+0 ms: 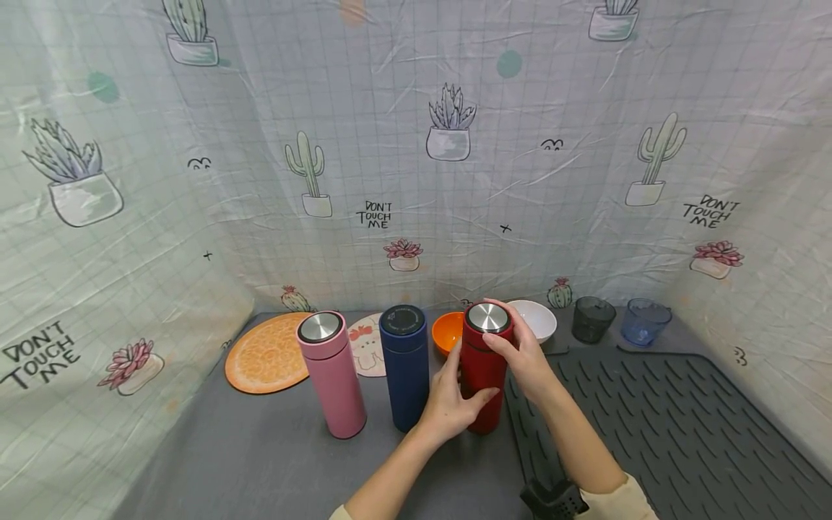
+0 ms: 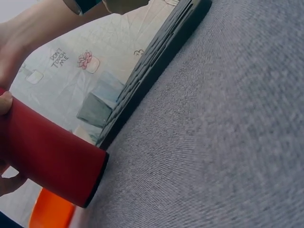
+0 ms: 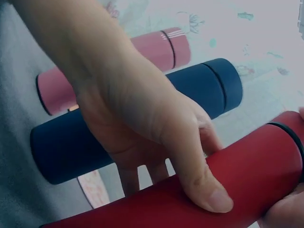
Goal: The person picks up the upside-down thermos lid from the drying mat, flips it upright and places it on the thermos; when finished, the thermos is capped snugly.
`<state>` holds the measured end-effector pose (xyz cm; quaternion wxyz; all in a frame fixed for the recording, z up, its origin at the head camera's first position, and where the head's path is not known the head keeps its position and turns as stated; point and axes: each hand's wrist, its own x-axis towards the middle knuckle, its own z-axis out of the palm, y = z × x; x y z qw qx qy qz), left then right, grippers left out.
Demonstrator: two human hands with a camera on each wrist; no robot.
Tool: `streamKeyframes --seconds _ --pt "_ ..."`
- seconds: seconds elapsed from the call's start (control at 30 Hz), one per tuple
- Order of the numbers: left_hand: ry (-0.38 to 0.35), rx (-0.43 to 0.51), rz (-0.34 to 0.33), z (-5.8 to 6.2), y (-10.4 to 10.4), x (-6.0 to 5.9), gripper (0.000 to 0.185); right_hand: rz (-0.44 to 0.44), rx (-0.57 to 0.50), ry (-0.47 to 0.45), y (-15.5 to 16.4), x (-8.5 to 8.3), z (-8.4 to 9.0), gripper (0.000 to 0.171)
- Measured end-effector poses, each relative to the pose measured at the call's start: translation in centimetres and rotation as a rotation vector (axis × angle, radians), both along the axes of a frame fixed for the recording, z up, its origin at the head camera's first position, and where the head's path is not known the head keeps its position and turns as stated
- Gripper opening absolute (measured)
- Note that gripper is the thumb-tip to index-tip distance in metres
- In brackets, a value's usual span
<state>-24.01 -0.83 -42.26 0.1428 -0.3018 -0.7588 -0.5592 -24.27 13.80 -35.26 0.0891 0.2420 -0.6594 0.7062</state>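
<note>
A red flask (image 1: 484, 375) with a silver-topped lid (image 1: 488, 317) stands upright on the grey table (image 1: 260, 455), just left of the ribbed mat's edge. My left hand (image 1: 463, 390) grips its body, thumb in front and fingers behind. Curled round the lid from the right is my right hand (image 1: 513, 339). In the right wrist view the left hand (image 3: 142, 128) wraps the red flask (image 3: 237, 185). The left wrist view shows the red flask (image 2: 47, 156) resting on the grey cloth.
A dark blue flask (image 1: 404, 365) and a pink flask (image 1: 331, 372) stand just left. Behind are an orange bowl (image 1: 447, 331), white bowl (image 1: 536, 318), dark cup (image 1: 592, 318) and blue cup (image 1: 645, 321). Dark ribbed mat (image 1: 650, 433) lies right; orange-slice mat (image 1: 269, 352) back left.
</note>
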Motion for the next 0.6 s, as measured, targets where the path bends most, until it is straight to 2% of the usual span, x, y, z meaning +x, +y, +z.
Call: streamKeyframes --seconds 0.1,0.2,0.3,0.4,0.43,0.5,0.6 --pt "0.004 -0.005 0.01 0.1 0.0 0.1 0.082 0.023 -0.028 0.01 0.1 -0.1 -0.1 0.048" --pt "0.02 -0.016 0.027 0.2 0.2 0.1 0.082 -0.038 -0.057 -0.007 -0.3 0.0 -0.1 0.049" --pt "0.012 -0.019 0.034 1.5 0.2 1.1 0.079 -0.081 -0.05 -0.032 -0.5 0.0 -0.1 0.051" --pt "0.005 -0.022 0.034 2.1 0.1 1.6 0.078 -0.047 -0.027 -0.027 -0.3 0.0 -0.2 0.048" --pt "0.005 -0.021 0.034 2.1 0.1 1.5 0.079 -0.026 -0.026 -0.024 -0.2 -0.1 -0.2 0.048" --pt "0.019 -0.025 0.042 1.3 0.2 0.8 0.081 0.008 -0.03 -0.014 -0.1 -0.1 -0.2 0.046" --pt "0.044 -0.03 0.052 0.3 0.4 0.1 0.084 0.01 -0.064 -0.015 -0.1 -0.1 -0.2 0.044"
